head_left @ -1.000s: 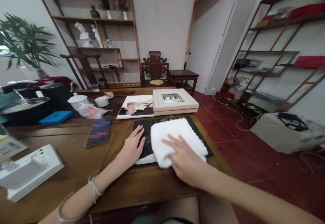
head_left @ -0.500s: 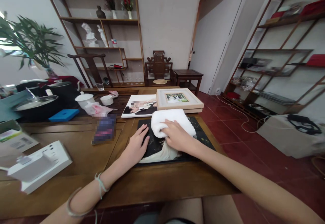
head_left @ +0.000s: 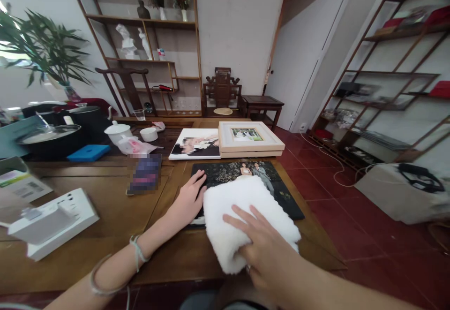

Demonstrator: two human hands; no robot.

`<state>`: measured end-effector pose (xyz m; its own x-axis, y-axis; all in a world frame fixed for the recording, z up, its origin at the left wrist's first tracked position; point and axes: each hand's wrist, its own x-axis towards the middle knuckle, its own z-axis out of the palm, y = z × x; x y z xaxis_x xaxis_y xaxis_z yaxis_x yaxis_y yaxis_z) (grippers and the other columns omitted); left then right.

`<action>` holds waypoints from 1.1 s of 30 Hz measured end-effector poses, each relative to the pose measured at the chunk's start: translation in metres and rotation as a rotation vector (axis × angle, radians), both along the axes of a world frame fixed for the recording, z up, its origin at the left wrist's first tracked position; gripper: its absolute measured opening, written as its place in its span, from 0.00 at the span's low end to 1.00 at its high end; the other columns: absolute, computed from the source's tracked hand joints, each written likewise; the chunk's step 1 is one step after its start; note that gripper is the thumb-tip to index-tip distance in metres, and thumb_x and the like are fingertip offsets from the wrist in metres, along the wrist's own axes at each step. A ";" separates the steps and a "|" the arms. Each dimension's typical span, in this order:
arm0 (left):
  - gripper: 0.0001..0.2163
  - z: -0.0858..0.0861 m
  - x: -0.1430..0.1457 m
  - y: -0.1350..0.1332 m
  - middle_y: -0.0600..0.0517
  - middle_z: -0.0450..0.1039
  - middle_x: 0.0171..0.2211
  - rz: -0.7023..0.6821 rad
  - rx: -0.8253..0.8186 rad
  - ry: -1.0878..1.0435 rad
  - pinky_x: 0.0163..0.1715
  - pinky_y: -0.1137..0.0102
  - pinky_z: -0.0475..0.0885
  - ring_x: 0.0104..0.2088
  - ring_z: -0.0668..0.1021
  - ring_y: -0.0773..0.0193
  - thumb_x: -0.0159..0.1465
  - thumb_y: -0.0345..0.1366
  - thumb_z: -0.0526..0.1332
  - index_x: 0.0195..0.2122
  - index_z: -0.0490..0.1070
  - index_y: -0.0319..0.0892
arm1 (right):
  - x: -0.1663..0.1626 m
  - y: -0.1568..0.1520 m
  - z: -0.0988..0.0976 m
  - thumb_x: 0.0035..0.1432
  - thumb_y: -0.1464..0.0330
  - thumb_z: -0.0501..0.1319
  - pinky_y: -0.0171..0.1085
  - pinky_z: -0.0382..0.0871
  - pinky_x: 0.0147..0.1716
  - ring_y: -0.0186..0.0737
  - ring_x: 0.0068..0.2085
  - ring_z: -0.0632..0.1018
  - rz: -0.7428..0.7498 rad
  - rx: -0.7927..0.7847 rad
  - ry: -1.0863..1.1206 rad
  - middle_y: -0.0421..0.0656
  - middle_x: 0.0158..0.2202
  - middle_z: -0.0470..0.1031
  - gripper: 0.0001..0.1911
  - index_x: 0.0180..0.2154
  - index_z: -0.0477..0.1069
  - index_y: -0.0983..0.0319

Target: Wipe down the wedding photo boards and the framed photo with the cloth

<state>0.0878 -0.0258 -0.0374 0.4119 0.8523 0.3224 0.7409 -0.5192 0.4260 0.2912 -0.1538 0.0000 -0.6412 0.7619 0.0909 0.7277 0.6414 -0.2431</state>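
**Soft cloth on a glossy print, both hands laid flat**

A thick white cloth (head_left: pixel 239 197) lies in the lower centre of the frame. It covers the near half of a dark photo print (head_left: pixel 225 173), which lies flat on the wooden surface (head_left: pixel 105 207).

The right hand (head_left: pixel 263 249) rests on top of the cloth with the palm down and the fingers spread. It presses on the cloth rather than clenching it. The left hand (head_left: pixel 188 202) is also open and flat, with its fingertips on the print's left edge and its palm on the wood beside it.

The cloth looks fluffy, light and limp. It would probably bunch or fold under a pinch, so a flat palm on its middle suits it best. The print looks thin, stiff and smooth, and it may slide on the wood unless it is held down. Its face probably marks easily, so the edges or corners are the safer places to hold it.

Just beyond it, towards the upper centre of the frame, a framed picture (head_left: pixel 248 136) sits beside an unframed print (head_left: pixel 197 143). A white box (head_left: pixel 52 221) lies well apart at the lower left.
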 end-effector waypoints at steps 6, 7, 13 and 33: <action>0.20 0.010 0.002 -0.001 0.42 0.64 0.55 0.031 0.028 -0.147 0.57 0.58 0.58 0.57 0.66 0.56 0.64 0.39 0.46 0.50 0.67 0.35 | -0.003 0.062 0.006 0.48 0.80 0.50 0.56 0.47 0.57 0.52 0.61 0.55 -0.222 0.092 0.022 0.50 0.58 0.61 0.21 0.43 0.71 0.66; 0.20 0.012 0.003 -0.002 0.42 0.65 0.55 0.037 0.033 -0.201 0.57 0.59 0.58 0.56 0.66 0.57 0.64 0.40 0.46 0.50 0.67 0.35 | -0.008 0.070 0.006 0.48 0.80 0.50 0.57 0.48 0.56 0.54 0.60 0.56 -0.219 0.098 0.007 0.51 0.58 0.61 0.21 0.43 0.71 0.66; 0.22 0.022 0.000 -0.005 0.43 0.67 0.53 0.091 -0.025 -0.428 0.56 0.63 0.59 0.54 0.68 0.60 0.66 0.43 0.43 0.52 0.64 0.35 | -0.034 0.054 0.003 0.50 0.77 0.52 0.60 0.43 0.57 0.58 0.61 0.52 0.076 0.123 -0.028 0.50 0.59 0.58 0.16 0.39 0.74 0.65; 0.13 0.005 0.007 -0.007 0.43 0.73 0.47 -0.119 0.110 -0.080 0.52 0.59 0.66 0.51 0.72 0.55 0.62 0.35 0.54 0.43 0.74 0.37 | -0.002 0.120 0.030 0.48 0.77 0.49 0.36 0.62 0.38 0.44 0.40 0.73 -0.126 -0.020 0.227 0.46 0.39 0.75 0.15 0.34 0.71 0.62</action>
